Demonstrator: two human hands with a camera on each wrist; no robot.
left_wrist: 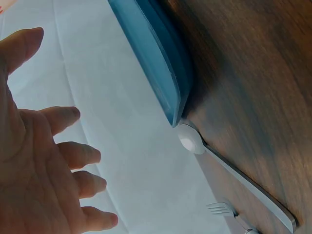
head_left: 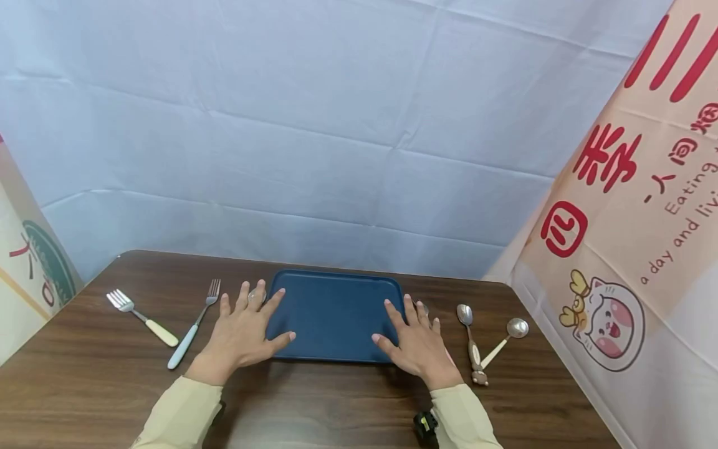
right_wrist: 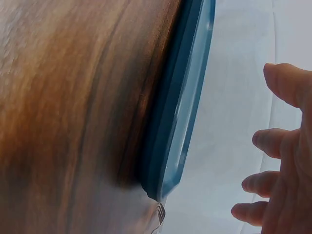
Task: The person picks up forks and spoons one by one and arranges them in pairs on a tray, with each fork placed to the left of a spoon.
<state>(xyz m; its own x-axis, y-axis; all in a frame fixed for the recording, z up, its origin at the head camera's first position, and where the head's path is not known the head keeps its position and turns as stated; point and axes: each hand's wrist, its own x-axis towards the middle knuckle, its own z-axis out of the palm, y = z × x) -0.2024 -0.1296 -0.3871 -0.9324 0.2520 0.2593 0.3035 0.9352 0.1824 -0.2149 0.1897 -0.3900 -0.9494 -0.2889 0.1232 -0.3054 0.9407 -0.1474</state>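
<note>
A dark blue rectangular tray (head_left: 336,318) lies on the wooden table. Over its left side my left hand (head_left: 241,333) is held palm down with fingers spread, holding nothing. Likewise, my right hand (head_left: 417,343) is spread above the tray's right side. In both wrist views the fingers stand apart from the tray (left_wrist: 163,63). Close to the tray's left corner lies a spoon (left_wrist: 190,139), mostly covered by my left hand in the head view. By the other end is a fork (right_wrist: 161,214), largely hidden behind my right hand from above.
Left on the table are a fork with a cream handle (head_left: 161,332) and one with a pale blue handle (head_left: 184,346). To the right lie a spoon with a brown bear-tipped handle (head_left: 474,355) and a cream-handled ladle (head_left: 517,328). White cloth (head_left: 314,137) hangs behind.
</note>
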